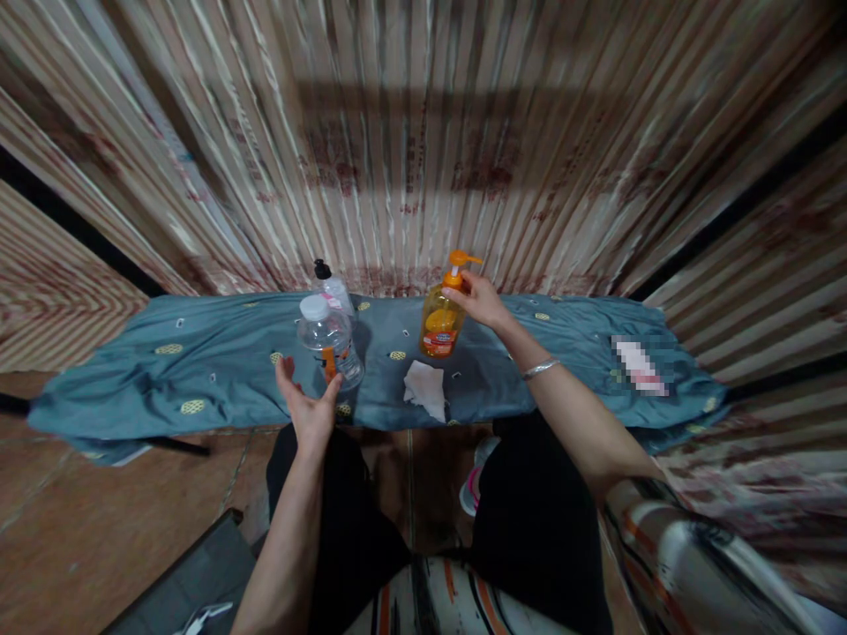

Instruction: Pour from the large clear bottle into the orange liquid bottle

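Note:
My right hand (pixel 477 298) is closed round the neck of an orange pump bottle (pixel 440 324) with yellow liquid, which is upright at the middle of the cloth. My left hand (pixel 310 404) has its fingers spread just in front of a clear plastic bottle (pixel 326 339) with a white cap; whether the fingertips touch it I cannot tell. Behind the clear bottle is a second bottle (pixel 339 293) with a black pump top. A crumpled white cloth or tissue (pixel 425 389) lies in front of the pump bottle.
The narrow table has a blue-green cloth (pixel 225 362) with yellow prints. A blurred-out pink and white item (pixel 639 365) lies at its right end. Patterned curtains (pixel 410 150) hang right behind, with dark poles at both sides. A dark box-like object (pixel 191 578) is at the lower left.

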A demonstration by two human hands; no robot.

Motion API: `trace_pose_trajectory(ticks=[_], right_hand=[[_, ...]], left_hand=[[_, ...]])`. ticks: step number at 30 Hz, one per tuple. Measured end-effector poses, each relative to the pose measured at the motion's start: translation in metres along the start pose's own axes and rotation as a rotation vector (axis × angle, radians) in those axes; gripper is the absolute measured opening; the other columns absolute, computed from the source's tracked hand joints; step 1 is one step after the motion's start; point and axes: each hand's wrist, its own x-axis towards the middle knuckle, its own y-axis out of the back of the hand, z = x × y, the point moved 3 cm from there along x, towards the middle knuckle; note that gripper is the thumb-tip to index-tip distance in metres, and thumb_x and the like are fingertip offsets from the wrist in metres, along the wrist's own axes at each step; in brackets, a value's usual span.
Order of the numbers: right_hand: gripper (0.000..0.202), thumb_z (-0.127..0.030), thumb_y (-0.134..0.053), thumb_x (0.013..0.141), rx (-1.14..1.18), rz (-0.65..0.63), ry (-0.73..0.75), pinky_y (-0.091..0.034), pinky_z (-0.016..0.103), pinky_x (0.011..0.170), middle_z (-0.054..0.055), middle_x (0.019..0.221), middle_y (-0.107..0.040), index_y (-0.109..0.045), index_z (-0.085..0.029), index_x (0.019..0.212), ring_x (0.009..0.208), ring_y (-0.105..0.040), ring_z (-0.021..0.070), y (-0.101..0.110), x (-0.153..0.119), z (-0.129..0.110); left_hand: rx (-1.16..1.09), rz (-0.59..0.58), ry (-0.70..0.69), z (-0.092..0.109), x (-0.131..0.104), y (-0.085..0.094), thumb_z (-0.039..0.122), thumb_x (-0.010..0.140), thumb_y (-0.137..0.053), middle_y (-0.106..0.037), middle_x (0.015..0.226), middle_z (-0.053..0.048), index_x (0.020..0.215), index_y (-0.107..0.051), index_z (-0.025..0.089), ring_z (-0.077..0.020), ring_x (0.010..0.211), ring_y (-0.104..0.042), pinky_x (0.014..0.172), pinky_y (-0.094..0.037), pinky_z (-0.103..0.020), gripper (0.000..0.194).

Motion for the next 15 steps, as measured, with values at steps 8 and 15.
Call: trace_pose_trajectory(ticks=[8, 15], right_hand=[[0.058, -0.075, -0.07, 0.084, -0.025, 0.031, -0.02, -0.053, 0.04, 0.092, 0.006, 0.102, -0.077, -0.068, -0.022, 0.106, 0.096, -0.069, 0.0268, -0.002, -0.01, -0.001], [0.055, -0.075, -0.065, 0.089, -0.016, 0.123, -0.015, -0.054, 0.04, 0.088, 0.005, 0.098, -0.076, -0.069, -0.021, 0.104, 0.089, -0.068, 0.0252, 0.003, -0.028, 0.0]], left_hand=[[0.037, -0.554, -0.052, 0.0, -0.038, -0.096, 0.041, 0.1, -0.068, -0.067, 0.135, -0.012, 0.134, -0.065, 0.019, -0.0256, 0.114, -0.07, 0.096, -0.061, -0.048, 0.041], [0.089, -0.753, 0.096, -0.024, -0.013, -0.172, 0.041, 0.1, -0.068, -0.065, 0.14, -0.013, 0.136, -0.065, 0.021, -0.0266, 0.118, -0.068, 0.098, -0.061, -0.049, 0.041]])
